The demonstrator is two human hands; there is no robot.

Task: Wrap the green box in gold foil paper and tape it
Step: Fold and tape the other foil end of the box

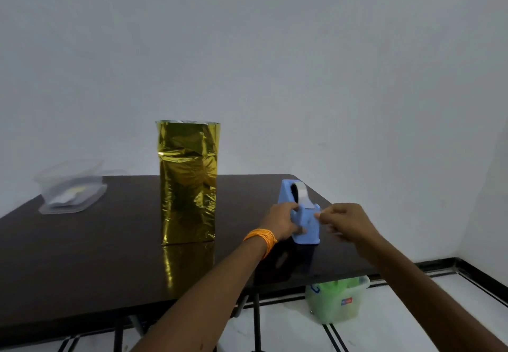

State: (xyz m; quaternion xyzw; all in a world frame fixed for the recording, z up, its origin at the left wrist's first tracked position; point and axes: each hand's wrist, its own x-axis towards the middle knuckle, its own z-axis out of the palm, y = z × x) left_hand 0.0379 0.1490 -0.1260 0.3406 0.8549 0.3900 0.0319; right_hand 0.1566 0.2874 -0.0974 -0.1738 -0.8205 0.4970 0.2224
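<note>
A tall box wrapped in gold foil paper (188,184) stands upright on the dark table (82,255), its top end of foil open; none of the green box shows. To its right sits a blue tape dispenser (301,214) with a roll of clear tape. My left hand (283,222), with an orange thread band on the wrist, grips the dispenser's left side. My right hand (347,222) pinches the tape end at the dispenser's front cutter.
A clear plastic container (70,189) with its lid lies at the table's far left. On the floor under the table's right corner stands a clear tub with green contents (336,299). The table's right edge runs just past the dispenser. A white wall is behind.
</note>
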